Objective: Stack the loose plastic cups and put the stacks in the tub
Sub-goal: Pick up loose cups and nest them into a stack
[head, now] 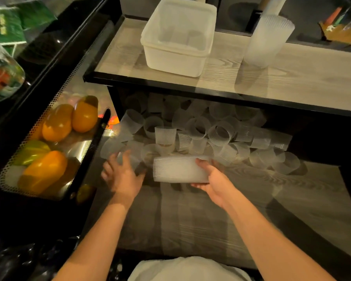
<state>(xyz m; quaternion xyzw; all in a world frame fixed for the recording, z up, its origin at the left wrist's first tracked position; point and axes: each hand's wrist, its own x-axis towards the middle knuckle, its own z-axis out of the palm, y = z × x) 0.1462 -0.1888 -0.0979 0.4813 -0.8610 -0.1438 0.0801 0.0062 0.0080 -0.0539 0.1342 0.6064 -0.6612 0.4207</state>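
Right hand [213, 179] grips a sideways stack of frosted ribbed plastic cups [178, 169] over the lower grey woodgrain surface [292, 199]. Left hand [120, 173], blurred, fingers spread on a loose cup; grip unclear. Loose translucent cups [201, 128] heaped along the far edge. Square translucent tub [178, 37] and an upright cup stack [267, 39] on the upper shelf [292, 82]. Mangoes [69, 120] in a case at left.

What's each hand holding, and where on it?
Right hand grips the sideways cup stack at its right end. Left hand reaches into the loose cups; hold unclear.
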